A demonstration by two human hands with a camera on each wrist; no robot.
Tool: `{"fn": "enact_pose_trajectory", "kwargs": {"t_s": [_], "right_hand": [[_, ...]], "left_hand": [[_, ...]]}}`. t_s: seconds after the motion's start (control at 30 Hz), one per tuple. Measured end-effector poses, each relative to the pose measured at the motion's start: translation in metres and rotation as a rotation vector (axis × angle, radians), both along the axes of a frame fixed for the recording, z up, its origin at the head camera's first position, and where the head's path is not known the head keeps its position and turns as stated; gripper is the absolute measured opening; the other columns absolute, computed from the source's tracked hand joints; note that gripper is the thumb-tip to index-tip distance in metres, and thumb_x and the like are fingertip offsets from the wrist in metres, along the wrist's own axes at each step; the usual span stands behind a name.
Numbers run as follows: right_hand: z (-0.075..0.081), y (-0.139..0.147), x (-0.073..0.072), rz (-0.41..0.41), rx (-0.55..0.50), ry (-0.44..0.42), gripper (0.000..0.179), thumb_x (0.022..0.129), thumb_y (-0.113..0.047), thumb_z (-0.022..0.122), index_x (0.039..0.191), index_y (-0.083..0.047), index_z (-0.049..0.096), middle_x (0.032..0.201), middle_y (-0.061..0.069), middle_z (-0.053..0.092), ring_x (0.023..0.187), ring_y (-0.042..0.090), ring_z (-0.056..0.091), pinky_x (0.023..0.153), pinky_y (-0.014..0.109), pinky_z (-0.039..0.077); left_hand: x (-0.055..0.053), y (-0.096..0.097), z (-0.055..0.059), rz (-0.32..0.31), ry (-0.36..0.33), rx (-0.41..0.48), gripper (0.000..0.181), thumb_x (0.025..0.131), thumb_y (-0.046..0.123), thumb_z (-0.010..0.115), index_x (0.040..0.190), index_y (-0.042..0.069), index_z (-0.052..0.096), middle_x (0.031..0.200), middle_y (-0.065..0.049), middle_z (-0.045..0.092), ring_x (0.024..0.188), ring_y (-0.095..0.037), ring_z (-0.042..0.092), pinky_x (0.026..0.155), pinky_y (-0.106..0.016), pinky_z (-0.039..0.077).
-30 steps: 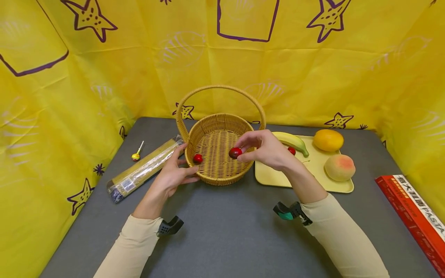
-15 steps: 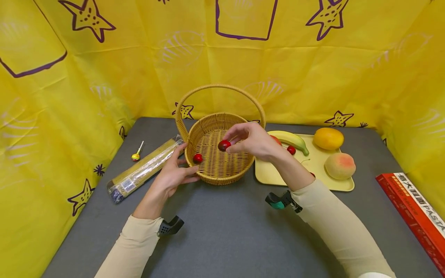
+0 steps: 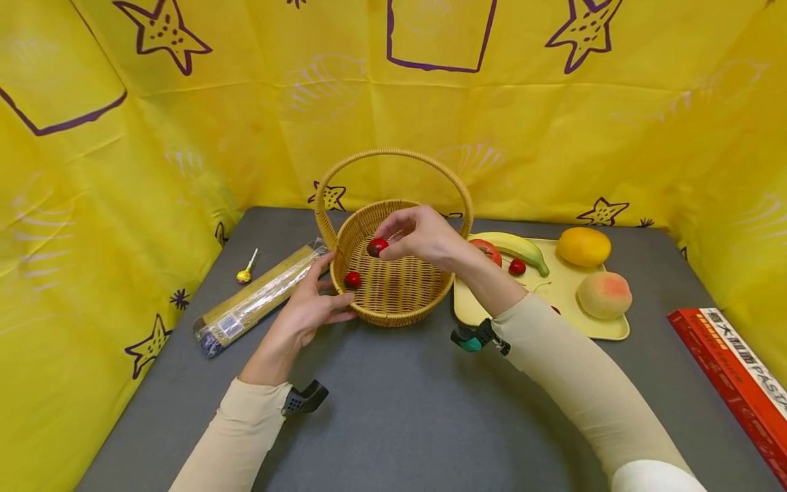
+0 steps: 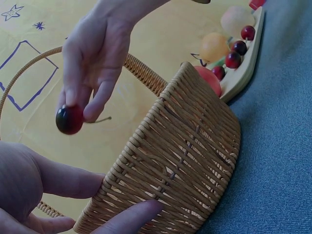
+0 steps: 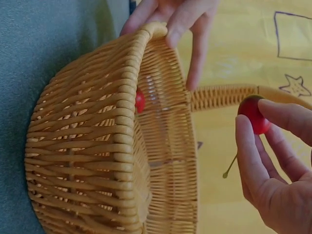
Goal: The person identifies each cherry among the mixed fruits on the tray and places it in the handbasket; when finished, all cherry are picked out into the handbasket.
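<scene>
A round wicker basket (image 3: pixel 389 319) with a tall arched handle stands on the grey table. My left hand (image 3: pixel 307 304) grips its near-left rim, thumb on the outer wall and fingers over the edge. Above the basket's opening, my right hand (image 3: pixel 424 236) pinches a dark red cherry (image 5: pixel 254 114) between thumb and fingertips. Its thin stem hangs down beside the fingers in the right wrist view. Another cherry (image 3: pixel 352 279) lies inside on the left of the basket floor, partly hidden by the wall in the right wrist view.
Right of the basket is a pale yellow tray (image 3: pixel 468 311) with a banana (image 3: pixel 513 247), a yellow mango-like fruit (image 3: pixel 584 247), a peach (image 3: pixel 604 295), a red fruit (image 3: pixel 488 251) and several cherries (image 4: pixel 233 60). A wrapped long package (image 3: pixel 258 301), lollipop (image 3: pixel 244 276) and red pasta box (image 3: pixel 732 383) lie around.
My right hand has moved left and slightly upward with the cherry, from the basket's right side to over its middle-left. The left hand keeps its hold on the rim.
</scene>
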State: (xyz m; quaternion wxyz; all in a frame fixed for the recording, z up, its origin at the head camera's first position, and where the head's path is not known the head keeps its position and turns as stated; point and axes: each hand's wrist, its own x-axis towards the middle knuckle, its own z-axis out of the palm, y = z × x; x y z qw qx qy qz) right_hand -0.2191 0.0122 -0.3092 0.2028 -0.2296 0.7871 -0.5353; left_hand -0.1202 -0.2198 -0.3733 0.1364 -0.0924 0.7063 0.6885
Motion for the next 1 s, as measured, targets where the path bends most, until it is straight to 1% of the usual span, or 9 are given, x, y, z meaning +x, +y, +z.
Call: {"fn": "enact_pose_trajectory", "kwargs": {"t_s": [0.1,0.2,0.33,0.43,0.57,0.67,0.8,1.0], "right_hand": [[0.0,-0.005,-0.005,-0.015,0.015,-0.025,0.027,0.084,-0.01,0.087,0.108,-0.013,0.077,0.109,0.009,0.074,0.101,0.026,0.067,0.084,0.037,0.06],[0.0,-0.01,-0.01,-0.025,0.014,-0.049,0.027,0.084,-0.009,0.087,0.108,-0.012,0.076,0.11,0.009,0.073,0.101,0.027,0.068,0.087,0.04,0.062],[0.0,-0.016,-0.016,-0.024,-0.012,-0.08,0.028,0.084,-0.005,0.085,0.109,-0.009,0.075,0.111,0.01,0.072,0.101,0.028,0.069,0.09,0.043,0.062],[0.0,-0.021,-0.02,-0.02,-0.036,-0.107,0.029,0.084,-0.002,0.084,0.11,-0.006,0.074,0.112,0.011,0.071,0.101,0.028,0.069,0.09,0.042,0.062],[-0.001,-0.029,-0.026,-0.022,-0.045,-0.137,0.028,0.083,0.002,0.083,0.109,-0.003,0.073,0.109,0.013,0.072,0.098,0.027,0.071,0.088,0.039,0.064],[-0.003,-0.036,-0.032,-0.024,-0.057,-0.175,0.028,0.083,0.006,0.081,0.109,-0.001,0.073,0.107,0.015,0.072,0.097,0.03,0.072,0.085,0.038,0.065],[-0.007,-0.043,-0.038,-0.024,-0.066,-0.222,0.027,0.084,0.009,0.079,0.109,0.002,0.072,0.108,0.016,0.069,0.1,0.034,0.072,0.084,0.038,0.066],[-0.013,-0.052,-0.044,-0.019,-0.042,-0.245,0.027,0.084,0.011,0.08,0.109,0.004,0.072,0.104,0.016,0.069,0.091,0.028,0.073,0.084,0.037,0.066]], "left_hand": [[0.0,0.001,0.0,-0.002,0.002,0.003,0.093,0.1,-0.006,0.062,0.169,0.028,0.01,0.154,-0.033,0.028,0.127,-0.054,0.056,0.093,-0.047,0.063],[0.0,0.001,0.0,-0.004,0.003,0.006,0.093,0.099,-0.007,0.062,0.169,0.028,0.01,0.154,-0.034,0.028,0.127,-0.055,0.056,0.092,-0.046,0.063],[0.0,0.001,0.0,-0.006,0.001,0.009,0.093,0.099,-0.007,0.061,0.169,0.027,0.009,0.154,-0.034,0.029,0.127,-0.055,0.056,0.093,-0.047,0.063],[0.0,0.001,0.0,-0.006,-0.001,0.01,0.093,0.1,-0.007,0.061,0.169,0.027,0.009,0.154,-0.034,0.028,0.127,-0.055,0.056,0.092,-0.046,0.063],[0.0,0.0,0.001,-0.003,-0.002,0.009,0.094,0.099,-0.006,0.062,0.169,0.027,0.009,0.154,-0.034,0.028,0.128,-0.055,0.055,0.091,-0.045,0.064],[0.0,-0.001,0.001,0.0,-0.003,0.01,0.094,0.099,-0.006,0.063,0.169,0.027,0.009,0.154,-0.034,0.028,0.128,-0.055,0.055,0.091,-0.046,0.064],[0.0,-0.001,0.001,0.002,-0.003,0.009,0.093,0.099,-0.007,0.062,0.169,0.027,0.01,0.154,-0.034,0.029,0.127,-0.055,0.056,0.092,-0.046,0.063],[0.0,-0.001,0.0,0.002,0.0,0.004,0.093,0.099,-0.006,0.063,0.169,0.027,0.011,0.153,-0.034,0.03,0.125,-0.053,0.058,0.091,-0.046,0.064]]}}
